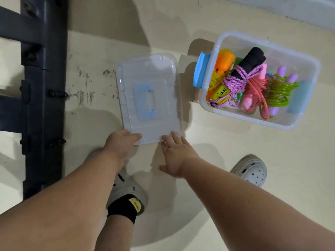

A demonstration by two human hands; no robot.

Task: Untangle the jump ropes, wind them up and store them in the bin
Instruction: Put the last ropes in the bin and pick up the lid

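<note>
Floor (101, 51): a cream surface is seen from above, scuffed with dark marks beside a black metal frame (43, 87) along the left edge.
Bin (308, 66): a clear plastic box is set on the floor at the upper right, uncovered, with a blue clasp (200, 71) on its left end.
Jump ropes (253, 84): all are wound into bundles and packed inside the bin; a black foam handle (253, 60) wrapped in purple cord lies on top, between an orange handle (223, 60) and a coiled green rope (279, 91).
Lid (150, 78): it lies flat on the floor just left of the bin, apart from it, with its blue handle (145, 102) showing through the clear plastic.
Left grip (123, 140): the lid's near left corner is held, with the thumb laid on top.
Right grip (174, 153): the fingers are spread straight, and the lid's near edge is touched by the fingertips; nothing is held.
Feet: grey clogs (252, 171) are worn, with a black sock (123, 207) on the left foot.
</note>
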